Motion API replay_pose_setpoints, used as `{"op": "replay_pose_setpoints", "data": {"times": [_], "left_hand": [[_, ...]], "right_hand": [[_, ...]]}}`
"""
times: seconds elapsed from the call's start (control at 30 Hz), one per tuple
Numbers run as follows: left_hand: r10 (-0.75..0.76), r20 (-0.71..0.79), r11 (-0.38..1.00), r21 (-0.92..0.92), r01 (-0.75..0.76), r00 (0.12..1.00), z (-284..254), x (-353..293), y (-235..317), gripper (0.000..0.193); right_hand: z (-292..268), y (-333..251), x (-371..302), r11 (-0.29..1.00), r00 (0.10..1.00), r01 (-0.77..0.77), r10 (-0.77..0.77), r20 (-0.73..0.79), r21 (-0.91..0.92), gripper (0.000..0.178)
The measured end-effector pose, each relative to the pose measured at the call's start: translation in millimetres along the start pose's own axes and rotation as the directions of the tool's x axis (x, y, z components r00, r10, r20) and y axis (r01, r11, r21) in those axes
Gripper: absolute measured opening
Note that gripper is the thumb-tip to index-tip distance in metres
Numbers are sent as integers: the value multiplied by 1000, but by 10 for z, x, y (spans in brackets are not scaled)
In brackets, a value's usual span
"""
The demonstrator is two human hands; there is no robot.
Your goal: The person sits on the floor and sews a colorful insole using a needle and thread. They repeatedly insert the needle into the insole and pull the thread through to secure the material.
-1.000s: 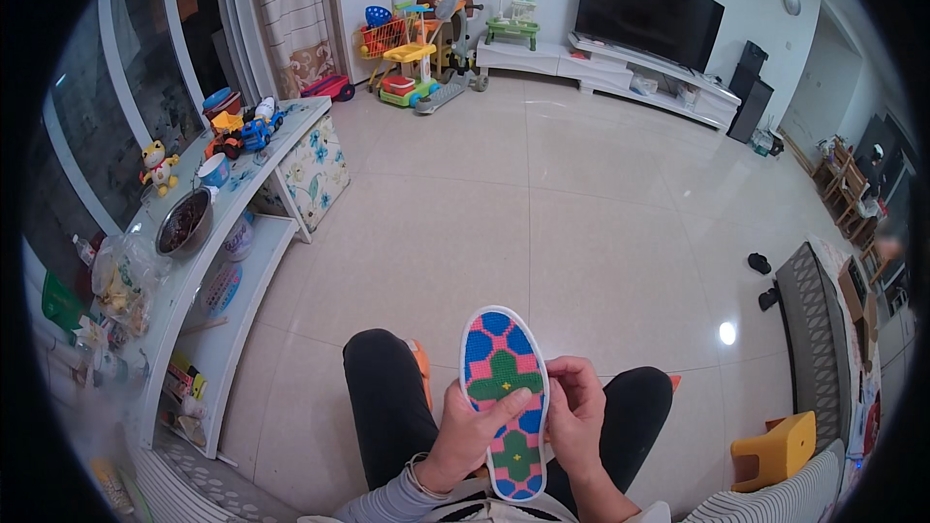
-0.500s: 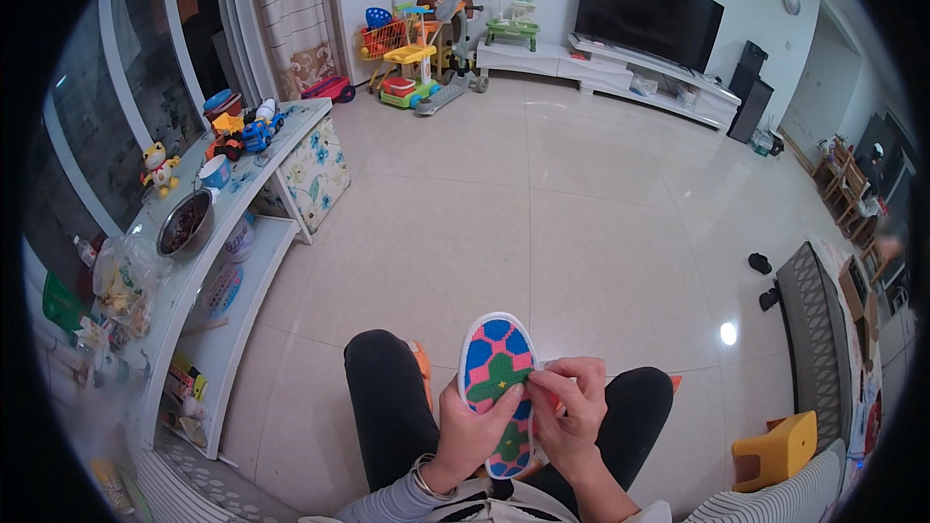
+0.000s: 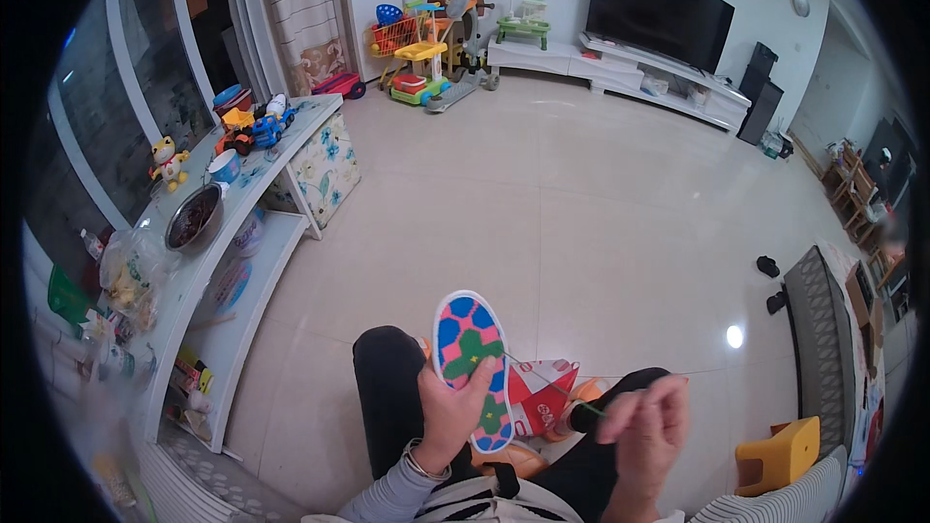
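Blue, pink and green stitching, edged in white, covers the face of a shoe insole (image 3: 469, 334), which stands tilted in the fingers of the left hand (image 3: 451, 414). These fingers grip its lower left side, the thumb pressed flat on the patterned face and the rest passing behind, where they are hidden. From the insole's right edge, just above the thumb tip, a green thread (image 3: 554, 385) runs down to the right toward the fingers of the right hand (image 3: 649, 431), which are drawn together, slightly blurred, and pinch its far end; whether a needle lies within them cannot be told. Between the two sets of fingers, and lower than both, a red-and-white bag (image 3: 541, 395) shows behind the thread. Dark trousers (image 3: 386, 383) appear on the near side, a knee to the left of the left fingers and another beside the right. Well to the right of the right-hand fingers is a yellow stool (image 3: 787, 450). Well to the left of the left-hand fingers, a white counter (image 3: 182, 276) carries a metal bowl (image 3: 195, 219) and a clear plastic bag (image 3: 133, 261). Pale floor tiles (image 3: 591, 242) extend beyond the fingers toward a dark television (image 3: 661, 12).
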State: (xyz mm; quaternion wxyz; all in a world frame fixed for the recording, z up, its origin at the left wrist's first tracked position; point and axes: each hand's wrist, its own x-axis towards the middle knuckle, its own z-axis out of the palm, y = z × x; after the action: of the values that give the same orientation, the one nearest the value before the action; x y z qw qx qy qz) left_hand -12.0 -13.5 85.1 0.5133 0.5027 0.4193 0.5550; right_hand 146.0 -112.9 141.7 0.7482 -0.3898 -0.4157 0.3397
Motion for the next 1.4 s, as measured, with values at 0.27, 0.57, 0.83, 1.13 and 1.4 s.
{"op": "replay_pose_setpoints", "data": {"times": [0.27,0.57,0.83,1.13,1.4], "left_hand": [[97,-164,995,32,-93,982,-186,156,-28,19],[86,-155,995,-26,-91,984,-194,166,22,18],[109,-228,990,-63,-127,967,-215,214,93,16],[37,-131,976,-207,-64,991,-192,136,180,16],[-11,-73,927,-376,-17,997,-151,68,310,18]], "right_hand": [[-779,-368,-36,928,924,348,-315,-217,131,11],[-1261,-626,-118,851,891,452,-416,-182,268,19],[-1558,-810,-168,754,883,468,-417,-215,462,14],[-1938,-936,-242,668,810,581,-417,-412,465,11],[-1807,-950,-201,655,755,606,-296,-585,452,21]]}}
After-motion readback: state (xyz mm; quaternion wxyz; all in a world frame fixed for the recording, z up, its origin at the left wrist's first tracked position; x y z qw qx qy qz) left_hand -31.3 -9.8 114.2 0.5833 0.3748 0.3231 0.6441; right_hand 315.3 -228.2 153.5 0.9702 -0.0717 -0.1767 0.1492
